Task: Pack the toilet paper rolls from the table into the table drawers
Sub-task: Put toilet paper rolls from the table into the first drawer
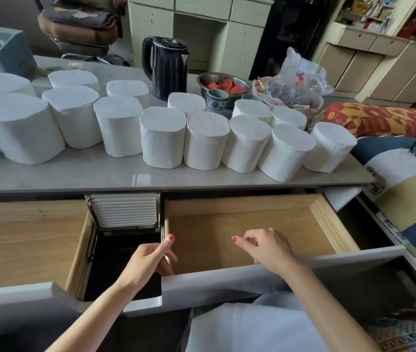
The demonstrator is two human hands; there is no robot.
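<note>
Several white toilet paper rolls stand upright in rows across the grey table. Below its front edge two wooden drawers are pulled out: the left drawer and the right drawer. No rolls show inside either one. My left hand hovers over the left side wall of the right drawer, fingers loosely curled, holding nothing. My right hand hangs above the right drawer's bottom, fingers bent and apart, also without anything in it.
A black kettle, a metal bowl of red pieces, a blue-and-white cup and a pink basket with plastic bags stand behind the rolls. A patterned sofa lies at the right. A dark gap separates the drawers.
</note>
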